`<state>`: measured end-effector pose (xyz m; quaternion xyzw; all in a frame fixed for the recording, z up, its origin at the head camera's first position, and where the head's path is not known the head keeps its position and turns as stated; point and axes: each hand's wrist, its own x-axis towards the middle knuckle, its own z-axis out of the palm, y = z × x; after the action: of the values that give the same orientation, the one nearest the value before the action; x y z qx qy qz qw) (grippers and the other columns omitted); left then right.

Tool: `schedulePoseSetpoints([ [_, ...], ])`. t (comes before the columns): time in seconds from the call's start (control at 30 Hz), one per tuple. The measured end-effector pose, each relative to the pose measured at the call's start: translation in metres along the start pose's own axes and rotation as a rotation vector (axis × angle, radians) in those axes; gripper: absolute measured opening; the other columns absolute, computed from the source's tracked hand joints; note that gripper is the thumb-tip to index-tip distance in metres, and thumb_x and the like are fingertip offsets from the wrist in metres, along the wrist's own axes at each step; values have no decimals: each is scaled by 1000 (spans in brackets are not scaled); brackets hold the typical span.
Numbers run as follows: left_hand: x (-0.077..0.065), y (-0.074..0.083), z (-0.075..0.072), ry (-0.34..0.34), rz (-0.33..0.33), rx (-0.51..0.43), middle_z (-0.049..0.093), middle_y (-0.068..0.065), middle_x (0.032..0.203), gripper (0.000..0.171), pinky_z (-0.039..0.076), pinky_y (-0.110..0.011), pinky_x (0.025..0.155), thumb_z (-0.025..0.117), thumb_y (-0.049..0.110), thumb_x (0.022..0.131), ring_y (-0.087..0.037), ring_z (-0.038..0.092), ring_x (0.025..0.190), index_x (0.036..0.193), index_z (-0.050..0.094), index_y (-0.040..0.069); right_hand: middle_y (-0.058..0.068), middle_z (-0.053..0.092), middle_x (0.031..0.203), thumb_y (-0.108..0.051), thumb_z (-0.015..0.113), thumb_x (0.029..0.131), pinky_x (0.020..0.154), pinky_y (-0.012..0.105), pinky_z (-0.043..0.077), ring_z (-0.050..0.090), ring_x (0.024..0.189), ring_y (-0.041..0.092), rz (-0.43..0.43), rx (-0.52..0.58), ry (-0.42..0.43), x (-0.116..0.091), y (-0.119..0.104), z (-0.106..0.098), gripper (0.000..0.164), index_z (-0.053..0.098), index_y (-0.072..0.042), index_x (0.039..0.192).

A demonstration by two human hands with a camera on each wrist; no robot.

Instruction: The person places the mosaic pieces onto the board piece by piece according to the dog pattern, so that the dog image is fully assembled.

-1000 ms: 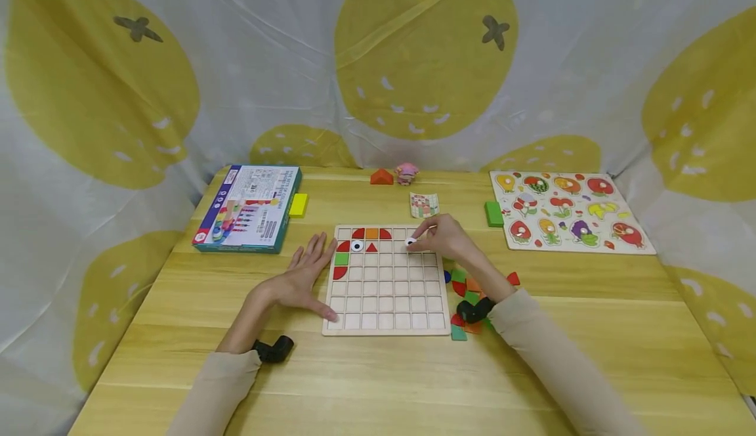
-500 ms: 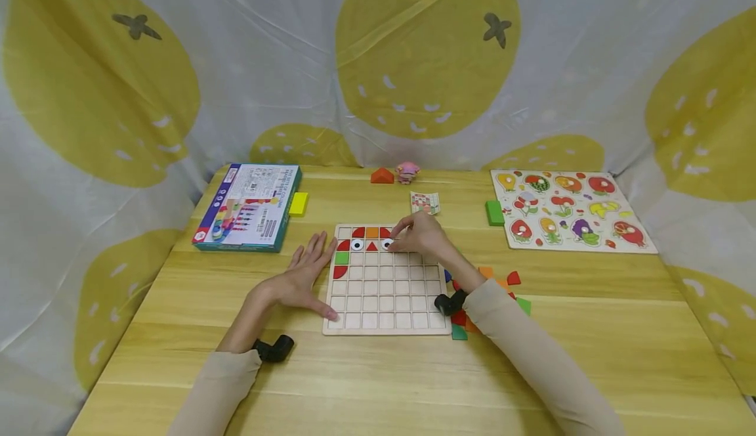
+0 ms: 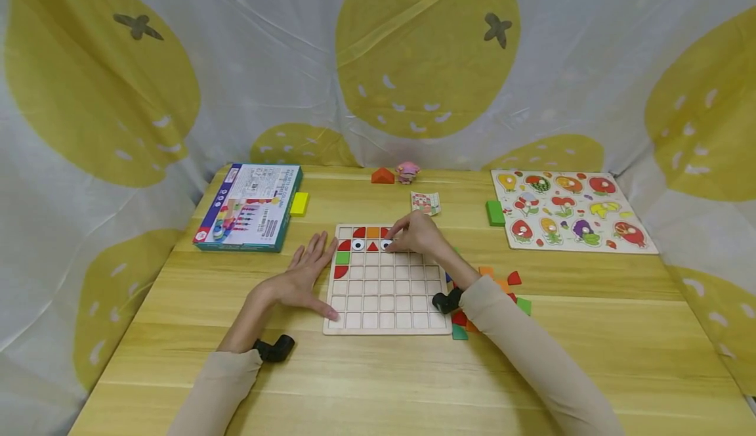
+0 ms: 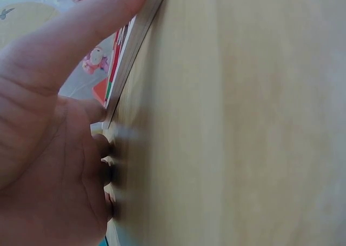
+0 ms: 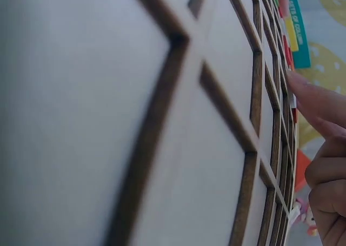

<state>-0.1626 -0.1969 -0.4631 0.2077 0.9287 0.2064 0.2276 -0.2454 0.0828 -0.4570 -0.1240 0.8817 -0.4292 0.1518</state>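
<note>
A wooden grid board [image 3: 386, 287] lies on the table. Along its top and left cells sit red quarter-round tiles [image 3: 340, 272], an orange square [image 3: 373, 232], a green square [image 3: 342, 258], a red triangle [image 3: 372, 247] and a round eye tile [image 3: 357, 245]. My right hand [image 3: 418, 234] has thumb and forefinger at a second eye tile [image 3: 386, 244], pinching it in its cell right of the triangle; the fingertips partly hide it. My left hand [image 3: 300, 278] lies with spread fingers against the board's left edge, thumb on the lower corner, forefinger near the upper one.
Loose coloured tiles [image 3: 460, 332] lie right of the board, partly under my right forearm. A pattern card [image 3: 425, 203], pink figurine [image 3: 407, 173] and red block [image 3: 382, 176] stand beyond. A box [image 3: 248, 207] with a yellow block [image 3: 299, 204] is left; a green block [image 3: 495, 213] and fruit puzzle [image 3: 569, 213] are right.
My right hand has carried the eye tile leftward across the board's second row to the cell beside the red triangle, then stayed almost still. My left hand has kept its place.
</note>
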Motion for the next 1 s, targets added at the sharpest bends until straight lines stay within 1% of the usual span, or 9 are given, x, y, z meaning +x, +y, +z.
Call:
schedulePoseSetpoints([
  [0.13,1,1,0,1,-5,-7,-22,-15,161,142,-9,-58,120,82,65,57,-35,-20,149,156,-7,14,6,71,100,-17,87,69,54,25,28,37,65,15,-4,24,-9,0,1,1,17,79,-11,82],
  [0.2,1,1,0,2,-5,-11,-22,-15,161,142,-9,-58,120,83,64,57,-35,-20,149,156,-6,14,5,71,99,-16,87,70,53,25,27,36,64,14,-9,38,-24,1,2,0,17,79,-12,84],
  [0.23,0,1,-1,2,-6,-12,-22,-15,161,142,-9,-57,120,83,64,57,-35,-21,149,156,-7,14,3,71,96,-16,86,70,53,24,27,35,63,13,-12,49,-38,1,2,0,18,79,-12,86],
  [0.27,0,1,-1,1,-6,-10,-22,-15,161,142,-9,-57,120,83,64,57,-35,-21,149,156,-7,14,3,69,87,-15,86,71,52,24,26,35,60,13,-16,57,-57,1,3,-1,18,79,-11,87],
  [0.37,0,1,-1,2,-2,-16,-22,-16,160,142,-9,-58,120,83,63,57,-36,-21,149,156,-7,13,-1,56,64,-17,84,73,50,22,26,32,53,11,-43,49,-116,0,4,-7,23,78,-12,96],
  [0.47,0,1,-1,-1,1,-13,-22,-16,160,142,-9,-58,120,83,63,57,-36,-21,149,156,-7,13,-3,42,54,-20,81,78,50,23,26,29,52,11,-61,19,-140,-6,6,-22,29,76,-13,106],
  [0.6,-1,0,-1,-2,1,-10,-23,-15,160,142,-9,-57,120,83,64,58,-35,-22,149,156,-8,14,-3,34,55,-22,77,83,50,24,25,28,53,14,-25,-21,-91,-25,15,-52,29,74,-14,111],
  [0.77,-1,-1,0,9,9,-18,-23,-16,160,143,-9,-59,120,83,63,58,-36,-21,148,155,-8,13,-3,33,54,-23,75,84,47,23,24,29,50,13,56,-89,-66,-59,43,-87,25,75,-13,108],
  [1.0,0,-1,1,13,23,-12,-22,-17,160,142,-9,-59,119,82,64,58,-37,-20,148,155,-8,13,-4,34,54,-20,75,84,46,23,24,29,50,12,135,-95,-94,-105,80,-111,23,75,-10,105],
])
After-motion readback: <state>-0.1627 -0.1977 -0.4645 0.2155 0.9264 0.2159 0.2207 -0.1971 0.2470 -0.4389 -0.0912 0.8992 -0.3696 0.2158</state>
